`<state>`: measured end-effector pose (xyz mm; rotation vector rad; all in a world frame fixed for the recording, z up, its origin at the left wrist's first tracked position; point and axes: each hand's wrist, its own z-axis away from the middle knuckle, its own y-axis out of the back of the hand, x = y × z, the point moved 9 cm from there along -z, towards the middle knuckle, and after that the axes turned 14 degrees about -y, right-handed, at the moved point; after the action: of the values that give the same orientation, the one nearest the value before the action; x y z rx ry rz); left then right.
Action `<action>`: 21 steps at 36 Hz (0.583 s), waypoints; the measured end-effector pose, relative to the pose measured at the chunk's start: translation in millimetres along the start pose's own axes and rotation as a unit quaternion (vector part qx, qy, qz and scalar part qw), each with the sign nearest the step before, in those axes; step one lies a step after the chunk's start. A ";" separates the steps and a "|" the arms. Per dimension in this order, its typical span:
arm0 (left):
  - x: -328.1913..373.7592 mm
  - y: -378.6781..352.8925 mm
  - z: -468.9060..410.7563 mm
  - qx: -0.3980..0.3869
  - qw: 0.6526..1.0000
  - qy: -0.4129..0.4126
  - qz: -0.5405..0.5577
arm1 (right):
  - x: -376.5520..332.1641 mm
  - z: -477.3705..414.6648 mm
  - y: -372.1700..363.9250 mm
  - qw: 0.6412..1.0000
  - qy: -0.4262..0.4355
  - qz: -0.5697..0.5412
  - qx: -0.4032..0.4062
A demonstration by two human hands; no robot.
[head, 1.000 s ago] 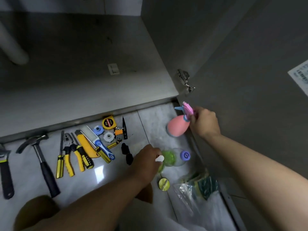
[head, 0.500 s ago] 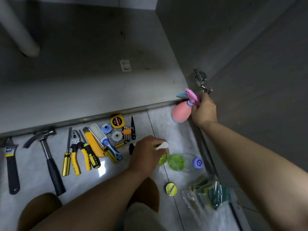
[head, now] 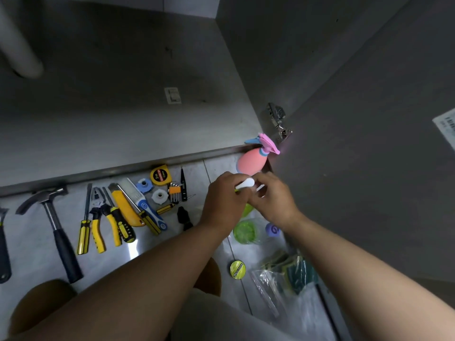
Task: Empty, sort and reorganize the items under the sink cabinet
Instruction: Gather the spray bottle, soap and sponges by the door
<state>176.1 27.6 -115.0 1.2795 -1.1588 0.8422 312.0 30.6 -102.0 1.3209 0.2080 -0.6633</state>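
Head view: forearms converge; left hand grips white handle, right hand pinches its far end, fingers curled.

Up at twelve o'clock the cabinet floor showed brushed metal, dull and faintly scuffed, and the hinge at two o'clock gleamed bright steel! The floor tiles below were glossy, throwing back a glare. At nine o'clock the hammer had a dark metal head and a matt black rubbery handle; the pliers beside it wore smooth yellow plastic sleeves. The spray bottle looked smooth, matt pink plastic. Dead centre, the white piece was shiny plastic. At five o'clock the bag was clear crinkled film over rough-looking sponges.
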 end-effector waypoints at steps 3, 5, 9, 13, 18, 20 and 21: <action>-4.1 0.9 -1.2 0.000 0.998 0.017 0.063 | 3.6 -6.3 3.7 0.999 0.008 0.035 0.013; -8.8 2.3 -1.0 -0.003 0.998 0.025 0.066 | 19.1 -16.2 7.5 0.997 -0.041 0.058 0.027; -29.5 8.6 4.0 0.007 0.998 0.058 0.033 | 54.1 -34.3 14.5 0.985 -0.150 0.069 0.051; -51.5 8.5 12.6 -0.026 0.996 0.090 0.009 | 56.9 -50.3 21.4 0.975 -0.165 0.121 0.087; -66.5 10.6 19.0 -0.050 0.993 0.105 -0.022 | 59.4 -69.6 25.6 0.965 -0.178 0.172 0.088; -71.1 11.5 20.5 -0.054 0.992 0.110 -0.029 | 61.2 -74.0 23.7 0.961 -0.181 0.192 0.083; -73.1 12.0 20.9 -0.055 0.992 0.112 -0.031 | 62.0 -75.2 22.4 0.959 -0.180 0.203 0.083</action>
<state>142.6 18.1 -183.6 1.0948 -0.9686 0.8413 390.8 83.0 -134.2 1.3247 -0.4145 -0.5647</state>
